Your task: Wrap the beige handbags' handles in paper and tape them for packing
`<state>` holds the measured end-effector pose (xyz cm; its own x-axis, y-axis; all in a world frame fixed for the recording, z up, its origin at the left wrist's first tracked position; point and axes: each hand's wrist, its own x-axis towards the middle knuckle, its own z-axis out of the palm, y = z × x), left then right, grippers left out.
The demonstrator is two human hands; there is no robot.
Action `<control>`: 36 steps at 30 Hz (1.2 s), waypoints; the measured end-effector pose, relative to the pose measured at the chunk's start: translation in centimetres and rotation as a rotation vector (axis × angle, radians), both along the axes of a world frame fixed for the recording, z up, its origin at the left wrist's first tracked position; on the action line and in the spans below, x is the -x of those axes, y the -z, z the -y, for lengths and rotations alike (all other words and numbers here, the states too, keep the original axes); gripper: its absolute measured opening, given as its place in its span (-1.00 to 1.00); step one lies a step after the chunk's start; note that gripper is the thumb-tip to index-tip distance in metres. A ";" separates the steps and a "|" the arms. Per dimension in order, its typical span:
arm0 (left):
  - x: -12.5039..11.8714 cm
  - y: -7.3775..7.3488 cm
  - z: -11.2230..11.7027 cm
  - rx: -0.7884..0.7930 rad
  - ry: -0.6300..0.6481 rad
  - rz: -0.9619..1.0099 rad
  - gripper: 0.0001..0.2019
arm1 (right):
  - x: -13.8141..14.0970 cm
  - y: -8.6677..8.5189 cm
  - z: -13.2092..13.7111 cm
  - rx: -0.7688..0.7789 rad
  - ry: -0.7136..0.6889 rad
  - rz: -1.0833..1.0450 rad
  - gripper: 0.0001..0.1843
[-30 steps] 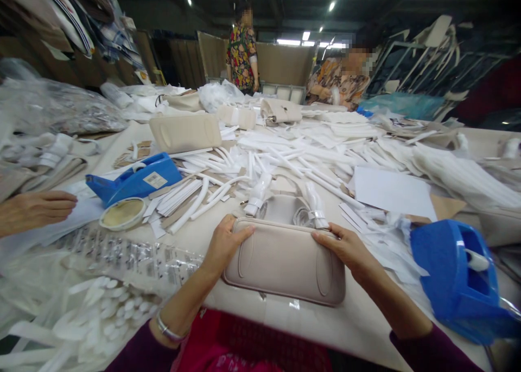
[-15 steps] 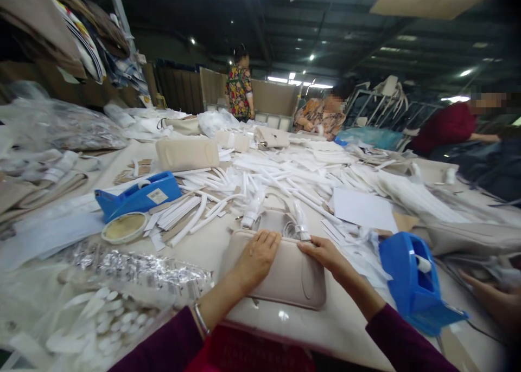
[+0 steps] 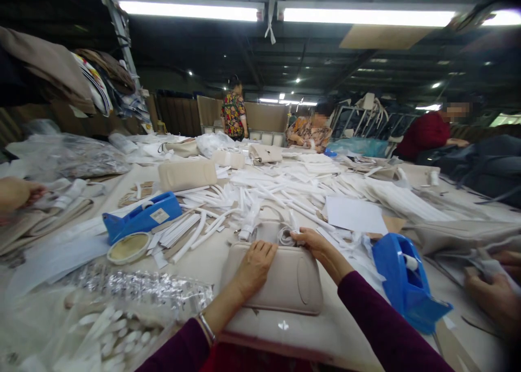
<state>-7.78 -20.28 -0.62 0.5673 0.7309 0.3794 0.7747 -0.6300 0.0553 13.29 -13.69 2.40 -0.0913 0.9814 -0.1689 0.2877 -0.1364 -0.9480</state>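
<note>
A beige handbag [image 3: 280,277] lies flat on the bench [image 3: 203,261] right in front of the person, its wrapped handles [image 3: 266,225] pointing away from the body; the left hand [image 3: 254,266] rests palm down on the bag's near-left upper part, fingers spread and loosely curved, pressing on it with no closed grip around anything; the left forearm comes in from the lower left, a bracelet at the wrist; the right hand [image 3: 319,244] reaches across the bag's top right edge, fingers bent towards the handle wrapping [image 3: 291,233] and touching it, though whether its grip is closed on the wrapping cannot be told; the right arm, in a dark purple sleeve, crosses from the lower right. Just beside the bag on the right stands a blue tape dispenser [image 3: 402,282]; a second blue dispenser [image 3: 140,217] sits to the left, with a tape roll [image 3: 128,247] near it; white strips [image 3: 260,190] are heaped beyond the bag; other people's hands show at the far left [image 3: 16,193] and lower right [image 3: 494,299] edges.
</note>
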 end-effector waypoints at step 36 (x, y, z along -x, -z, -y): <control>3.5 -2.8 -7.8 0.498 -0.524 0.922 -0.73 | 11.7 5.3 1.3 -0.730 0.170 0.315 -0.43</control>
